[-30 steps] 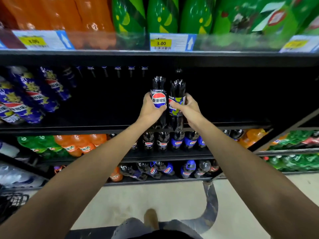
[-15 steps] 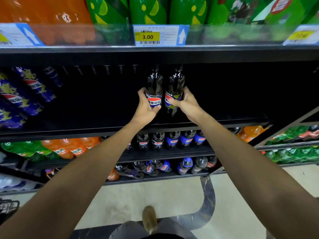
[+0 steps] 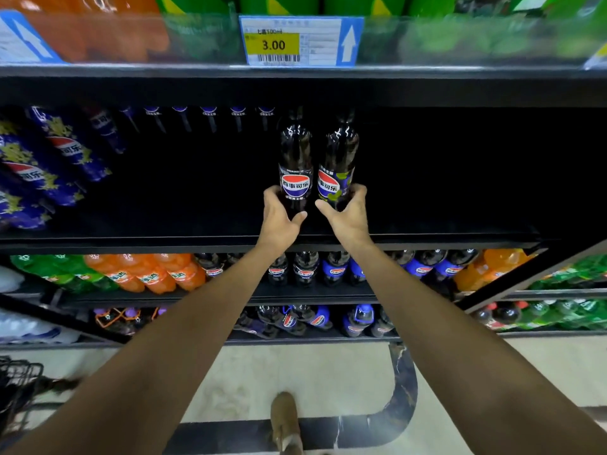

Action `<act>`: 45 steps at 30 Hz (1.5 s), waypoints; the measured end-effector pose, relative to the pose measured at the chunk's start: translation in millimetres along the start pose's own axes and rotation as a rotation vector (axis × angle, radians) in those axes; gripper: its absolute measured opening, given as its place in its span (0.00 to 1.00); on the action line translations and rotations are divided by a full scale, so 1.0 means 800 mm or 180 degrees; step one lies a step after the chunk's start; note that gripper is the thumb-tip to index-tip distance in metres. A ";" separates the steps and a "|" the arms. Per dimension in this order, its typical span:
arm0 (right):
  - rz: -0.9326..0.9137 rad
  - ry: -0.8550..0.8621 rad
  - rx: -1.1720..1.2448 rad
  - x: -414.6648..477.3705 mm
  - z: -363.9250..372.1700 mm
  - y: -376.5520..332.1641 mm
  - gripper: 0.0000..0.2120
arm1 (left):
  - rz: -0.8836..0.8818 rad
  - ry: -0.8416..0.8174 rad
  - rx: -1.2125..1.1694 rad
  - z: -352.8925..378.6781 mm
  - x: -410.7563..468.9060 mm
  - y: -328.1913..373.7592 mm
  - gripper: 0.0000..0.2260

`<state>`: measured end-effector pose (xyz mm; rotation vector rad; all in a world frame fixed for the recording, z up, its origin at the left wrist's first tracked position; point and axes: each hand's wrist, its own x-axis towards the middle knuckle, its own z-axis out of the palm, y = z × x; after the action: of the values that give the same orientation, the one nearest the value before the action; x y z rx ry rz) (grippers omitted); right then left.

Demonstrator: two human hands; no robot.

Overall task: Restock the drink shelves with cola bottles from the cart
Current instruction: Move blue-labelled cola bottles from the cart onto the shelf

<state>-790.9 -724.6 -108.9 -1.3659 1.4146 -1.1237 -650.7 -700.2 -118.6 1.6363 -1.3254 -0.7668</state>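
Two dark cola bottles stand side by side inside the black middle shelf (image 3: 427, 239). My left hand (image 3: 281, 218) grips the lower body of the left cola bottle (image 3: 294, 159), which has a black label with a red, white and blue logo. My right hand (image 3: 349, 215) holds the right cola bottle (image 3: 340, 159), whose label shows green leaves. Both bottles are upright and touch each other. Their bases are hidden behind my hands. A row of blue-labelled cola bottles (image 3: 62, 152) fills the left of the same shelf.
The right part of the middle shelf is dark and bare. A price tag (image 3: 300, 41) reading 3.00 hangs on the shelf above, under green and orange bottles. Lower shelves hold orange soda (image 3: 154, 274) and cola. A black wire cart (image 3: 19, 385) shows at the lower left.
Both hands have pushed the two bottles further into the shelf and lower toward the shelf floor. The camera has moved closer to the shelf.
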 end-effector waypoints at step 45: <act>-0.0485 0.0172 -0.0478 0.287 0.067 0.021 0.30 | 0.0379 0.1153 0.1390 0.063 0.255 -0.008 0.26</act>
<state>-752.5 -956.6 -135.9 -1.5822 1.4786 -1.1790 -642.0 -909.9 -133.8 1.9008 -1.3669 -0.0958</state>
